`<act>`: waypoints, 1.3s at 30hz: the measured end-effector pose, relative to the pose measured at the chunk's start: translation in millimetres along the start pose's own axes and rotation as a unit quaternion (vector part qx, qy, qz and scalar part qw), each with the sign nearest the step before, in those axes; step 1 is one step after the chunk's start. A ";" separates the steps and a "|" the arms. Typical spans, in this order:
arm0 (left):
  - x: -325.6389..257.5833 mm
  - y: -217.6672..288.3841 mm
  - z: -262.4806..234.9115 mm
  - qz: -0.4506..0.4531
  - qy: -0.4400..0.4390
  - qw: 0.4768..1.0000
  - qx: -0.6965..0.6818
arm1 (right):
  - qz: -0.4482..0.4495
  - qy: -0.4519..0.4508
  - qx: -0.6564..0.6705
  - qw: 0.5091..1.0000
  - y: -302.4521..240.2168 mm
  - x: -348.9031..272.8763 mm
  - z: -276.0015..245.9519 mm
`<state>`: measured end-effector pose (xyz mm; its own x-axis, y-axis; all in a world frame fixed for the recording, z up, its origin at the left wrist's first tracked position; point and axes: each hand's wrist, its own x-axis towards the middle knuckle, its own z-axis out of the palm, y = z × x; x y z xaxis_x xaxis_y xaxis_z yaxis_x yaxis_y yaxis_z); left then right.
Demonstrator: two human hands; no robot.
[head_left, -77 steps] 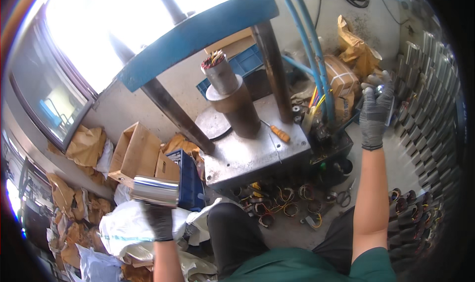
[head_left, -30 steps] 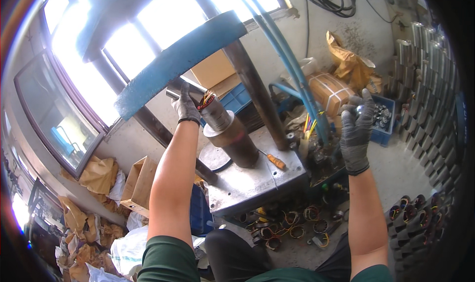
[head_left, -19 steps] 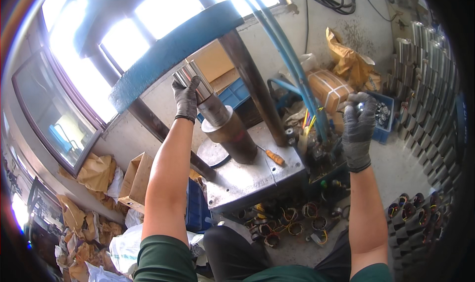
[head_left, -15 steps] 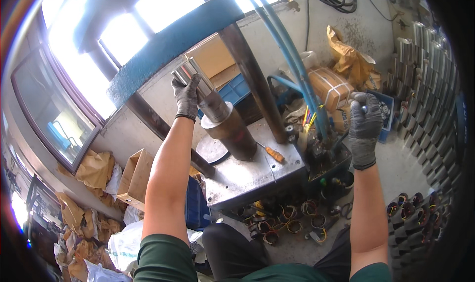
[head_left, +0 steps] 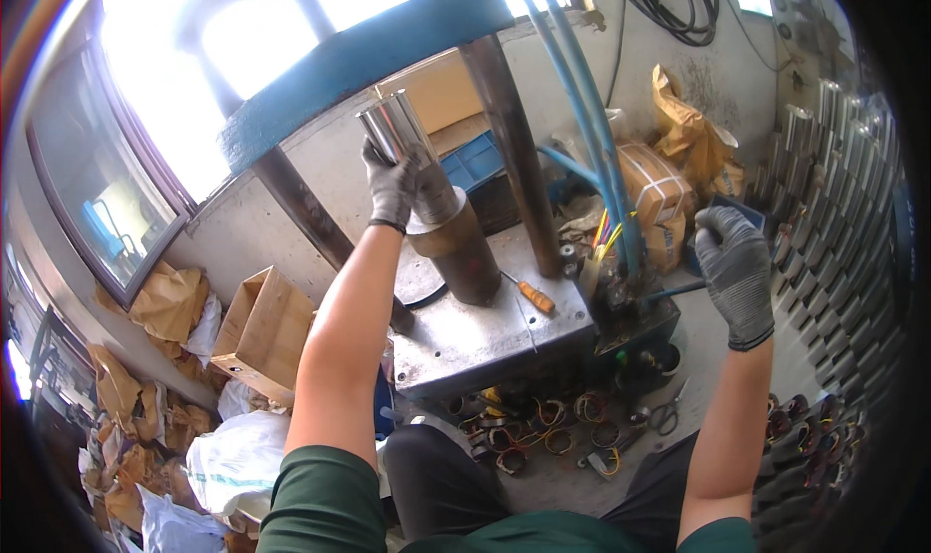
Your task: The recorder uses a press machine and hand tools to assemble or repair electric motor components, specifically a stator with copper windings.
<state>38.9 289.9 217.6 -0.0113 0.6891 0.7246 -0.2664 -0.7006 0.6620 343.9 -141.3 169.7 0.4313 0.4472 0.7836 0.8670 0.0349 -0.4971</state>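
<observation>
My gloved left hand [head_left: 392, 192] is closed round the side of a shiny metal tube [head_left: 390, 125]. The tube stands, tilted in the picture, on a dark cylinder [head_left: 464, 262] with a pale metal collar. That cylinder rests on a thick steel plate [head_left: 456, 349]. Beside it on the plate lies a screwdriver [head_left: 535, 298] with an orange-yellow handle. Raised at the right, apart from the plate, my gloved right hand [head_left: 734, 277] has its fingers curled in; whether anything small is inside them is hidden. Part of a blue bin [head_left: 742, 210] shows behind it.
A blue press beam [head_left: 369, 54] spans above the tube between dark columns [head_left: 509, 146]. Blue hoses [head_left: 592, 117] run down on the right. Stacked metal tubes [head_left: 844, 194] line the far right. Wired ring-shaped parts [head_left: 558, 437] and scissors [head_left: 665, 417] lie below; a wooden box [head_left: 254, 335] stands left.
My left hand and the tube have shifted a little to the right, and the tube looks turned. My right hand has moved slightly right and nearer, its fingers more curled. The whole view has shifted somewhat.
</observation>
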 end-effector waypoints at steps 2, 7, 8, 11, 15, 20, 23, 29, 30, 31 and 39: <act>-20.9 -19.1 -13.4 -0.023 -0.022 0.999 0.032 | -0.024 -0.048 -0.041 0.998 1.2 -0.9 -5.6; -49.3 -21.2 -17.3 -0.120 -0.019 0.982 0.145 | -0.027 -0.202 -0.124 0.971 -2.5 -12.8 -28.1; -47.1 -17.0 -15.3 -0.129 -0.021 0.976 0.176 | -0.036 -0.209 -0.130 0.969 -1.1 -19.4 -33.6; -55.2 -0.8 -10.3 -0.112 0.005 0.976 0.186 | -0.115 -0.308 -0.145 0.933 -2.6 -47.3 -48.1; -58.1 17.8 -17.8 -0.109 0.057 0.977 0.174 | -0.120 -0.478 -0.188 0.849 -26.4 -86.5 -64.0; -56.8 4.4 -2.5 -0.140 0.045 0.984 0.103 | -0.057 -0.573 -0.273 0.771 -20.4 -129.6 -89.7; -46.2 -0.9 -27.9 -0.141 0.040 0.978 0.148 | -0.092 -0.508 -0.261 0.815 -7.7 -151.6 -74.1; -52.0 5.8 -26.8 -0.154 0.000 0.981 0.120 | -0.030 -0.451 -0.226 0.863 -22.4 -149.3 -76.8; -52.6 6.6 -28.3 -0.157 0.002 0.980 0.121 | -0.016 -0.450 -0.223 0.865 -24.4 -148.0 -76.4; -50.7 4.6 -30.4 -0.157 0.001 0.979 0.130 | -0.018 -0.452 -0.223 0.864 -25.4 -147.3 -76.0; -51.9 1.7 -21.3 -0.151 -0.003 0.981 0.120 | -0.032 -0.407 -0.232 0.883 -16.7 -153.3 -78.8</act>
<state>18.6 256.9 177.0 0.0392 0.8718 0.4884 -0.0215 -0.4879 0.8726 283.0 -280.9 87.2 0.2187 0.9586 0.1822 0.9736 -0.2018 -0.1069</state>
